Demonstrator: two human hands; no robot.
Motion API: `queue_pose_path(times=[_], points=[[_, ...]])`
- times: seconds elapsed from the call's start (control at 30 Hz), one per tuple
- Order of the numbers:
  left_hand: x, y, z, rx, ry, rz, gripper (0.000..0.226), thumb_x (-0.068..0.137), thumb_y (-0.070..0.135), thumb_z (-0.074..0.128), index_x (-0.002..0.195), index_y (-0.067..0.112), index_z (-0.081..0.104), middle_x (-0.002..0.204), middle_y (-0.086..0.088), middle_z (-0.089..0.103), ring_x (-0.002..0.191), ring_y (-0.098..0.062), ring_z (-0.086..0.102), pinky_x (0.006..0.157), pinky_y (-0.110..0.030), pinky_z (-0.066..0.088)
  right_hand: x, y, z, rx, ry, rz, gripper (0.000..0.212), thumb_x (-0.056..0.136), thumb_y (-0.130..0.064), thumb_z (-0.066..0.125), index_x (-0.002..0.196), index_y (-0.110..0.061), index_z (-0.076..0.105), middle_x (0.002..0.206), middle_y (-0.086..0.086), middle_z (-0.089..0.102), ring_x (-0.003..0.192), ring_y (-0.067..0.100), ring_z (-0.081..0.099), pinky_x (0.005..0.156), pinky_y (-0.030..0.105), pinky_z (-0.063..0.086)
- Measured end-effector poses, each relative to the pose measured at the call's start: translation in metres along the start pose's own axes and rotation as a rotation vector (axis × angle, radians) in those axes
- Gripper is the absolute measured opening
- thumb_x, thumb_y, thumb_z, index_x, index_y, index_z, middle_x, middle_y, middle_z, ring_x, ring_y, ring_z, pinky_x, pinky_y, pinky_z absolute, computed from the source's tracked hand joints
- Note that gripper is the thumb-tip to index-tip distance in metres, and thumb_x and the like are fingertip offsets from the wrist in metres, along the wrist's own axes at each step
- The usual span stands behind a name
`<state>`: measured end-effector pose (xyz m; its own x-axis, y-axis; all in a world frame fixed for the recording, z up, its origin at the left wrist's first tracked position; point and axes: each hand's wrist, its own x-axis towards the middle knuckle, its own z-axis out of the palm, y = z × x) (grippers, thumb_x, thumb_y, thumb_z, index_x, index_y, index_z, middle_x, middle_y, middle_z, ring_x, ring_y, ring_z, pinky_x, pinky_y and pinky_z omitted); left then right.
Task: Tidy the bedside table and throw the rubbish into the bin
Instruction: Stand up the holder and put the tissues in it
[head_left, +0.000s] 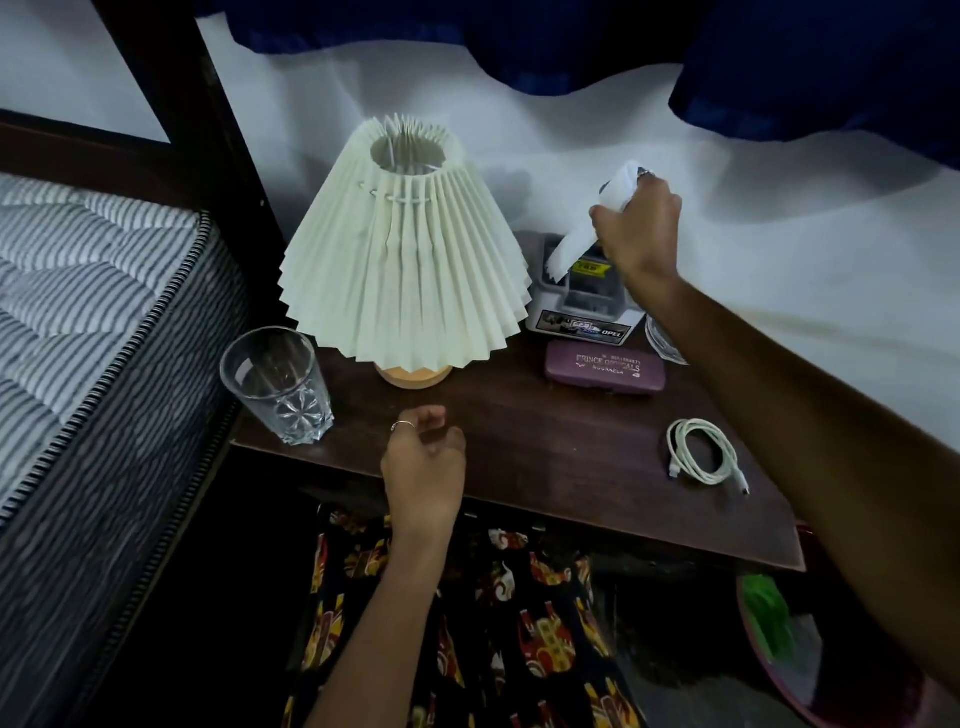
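Observation:
On the dark wooden bedside table (519, 457) my right hand (641, 228) is raised at the back right, shut on a white tissue (576, 239) whose lower end hangs into a grey box (582, 306) marked OPEL. My left hand (423, 462) hovers at the table's front edge, fingers loosely curled, holding nothing. A purple spectacle case (605, 370) lies in front of the box. A coiled white cable (704, 457) lies at the front right. A clear empty glass (278, 384) stands at the front left corner.
A pleated cream lamp (402, 260) on a wooden base stands at the table's back left. A striped mattress (78, 291) lies to the left. A reddish bin (779, 639) with something green inside sits on the floor at lower right. A clear wrapper (662, 338) shows beside my right forearm.

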<state>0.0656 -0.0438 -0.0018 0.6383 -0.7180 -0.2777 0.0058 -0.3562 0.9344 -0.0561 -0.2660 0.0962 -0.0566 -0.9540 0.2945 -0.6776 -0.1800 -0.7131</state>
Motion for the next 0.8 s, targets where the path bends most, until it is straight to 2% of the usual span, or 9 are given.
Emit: queue_pose_path(times=[0.1, 0.17, 0.23, 0.3, 0.43, 0.53, 0.63, 0.7, 0.8], points=[[0.001, 0.001, 0.000, 0.004, -0.005, -0.010, 0.020, 0.088, 0.005, 0.060, 0.108, 0.008, 0.061, 0.104, -0.001, 0.064, 0.071, 0.007, 0.054, 0.053, 0.004, 0.038, 0.003, 0.001, 0.006, -0.009, -0.039, -0.003, 0.024, 0.073, -0.008, 0.054, 0.091, 0.007, 0.057, 0.080, 0.025, 0.065, 0.061, 0.021, 0.053, 0.056, 0.043, 0.051], [0.000, 0.002, 0.001, 0.005, -0.012, -0.016, 0.020, 0.088, 0.004, 0.060, 0.107, 0.008, 0.061, 0.103, -0.001, 0.064, 0.069, 0.007, 0.054, 0.053, 0.003, 0.038, 0.003, 0.000, 0.010, -0.018, -0.061, 0.006, 0.026, 0.075, -0.012, 0.056, 0.097, 0.003, 0.055, 0.085, 0.020, 0.064, 0.071, 0.028, 0.060, 0.064, 0.045, 0.054], [-0.001, 0.003, 0.003, 0.001, -0.016, -0.023, 0.020, 0.087, 0.004, 0.060, 0.107, 0.008, 0.061, 0.103, 0.000, 0.064, 0.067, 0.008, 0.054, 0.053, 0.003, 0.038, 0.002, 0.001, 0.014, -0.014, -0.092, 0.017, 0.036, 0.082, -0.019, 0.058, 0.113, -0.002, 0.050, 0.100, 0.016, 0.061, 0.089, 0.029, 0.059, 0.078, 0.036, 0.052], [-0.002, 0.005, 0.005, 0.000, -0.020, -0.028, 0.020, 0.087, 0.005, 0.060, 0.107, 0.008, 0.061, 0.104, 0.000, 0.063, 0.069, 0.007, 0.054, 0.053, 0.004, 0.038, 0.001, 0.003, 0.018, -0.003, -0.105, 0.046, 0.046, 0.087, -0.027, 0.055, 0.127, -0.005, 0.043, 0.105, 0.009, 0.053, 0.097, 0.021, 0.048, 0.084, 0.026, 0.040], [-0.003, 0.006, 0.007, -0.009, -0.017, -0.039, 0.021, 0.087, 0.005, 0.061, 0.107, 0.009, 0.061, 0.104, -0.001, 0.064, 0.070, 0.006, 0.055, 0.053, 0.004, 0.038, -0.002, 0.009, 0.023, -0.009, -0.051, 0.000, 0.043, 0.089, -0.031, 0.047, 0.128, -0.013, 0.045, 0.096, 0.007, 0.054, 0.090, 0.021, 0.051, 0.084, 0.033, 0.042], [-0.004, 0.006, 0.010, -0.002, -0.020, -0.035, 0.021, 0.087, 0.005, 0.061, 0.107, 0.010, 0.061, 0.105, -0.002, 0.064, 0.071, 0.005, 0.056, 0.053, 0.003, 0.039, -0.002, 0.015, 0.022, -0.093, -0.113, -0.060, 0.038, 0.090, -0.021, 0.043, 0.126, -0.015, 0.055, 0.118, 0.009, 0.062, 0.107, 0.022, 0.059, 0.093, 0.030, 0.043], [-0.006, 0.007, 0.012, 0.022, -0.023, -0.035, 0.022, 0.087, 0.006, 0.061, 0.108, 0.010, 0.061, 0.106, -0.002, 0.064, 0.071, 0.006, 0.055, 0.053, 0.003, 0.039, -0.008, 0.017, 0.015, -0.076, -0.167, -0.071, 0.042, 0.090, -0.020, 0.042, 0.129, -0.014, 0.055, 0.130, 0.009, 0.060, 0.114, 0.024, 0.059, 0.103, 0.033, 0.044], [-0.007, 0.006, 0.012, 0.047, -0.030, -0.038, 0.022, 0.088, 0.007, 0.061, 0.109, 0.011, 0.061, 0.106, -0.001, 0.064, 0.072, 0.006, 0.054, 0.053, 0.003, 0.039, -0.012, 0.018, 0.004, -0.015, -0.117, -0.055, 0.042, 0.091, -0.018, 0.043, 0.132, -0.013, 0.052, 0.132, 0.008, 0.058, 0.110, 0.023, 0.061, 0.103, 0.034, 0.044], [-0.008, 0.004, 0.013, 0.073, -0.035, -0.013, 0.021, 0.088, 0.006, 0.061, 0.109, 0.010, 0.061, 0.105, -0.002, 0.063, 0.072, 0.008, 0.051, 0.053, 0.004, 0.037, -0.019, 0.028, -0.022, 0.039, -0.009, -0.065, 0.034, 0.093, -0.013, 0.046, 0.124, -0.007, 0.058, 0.123, 0.008, 0.063, 0.089, 0.016, 0.064, 0.090, 0.021, 0.048]])
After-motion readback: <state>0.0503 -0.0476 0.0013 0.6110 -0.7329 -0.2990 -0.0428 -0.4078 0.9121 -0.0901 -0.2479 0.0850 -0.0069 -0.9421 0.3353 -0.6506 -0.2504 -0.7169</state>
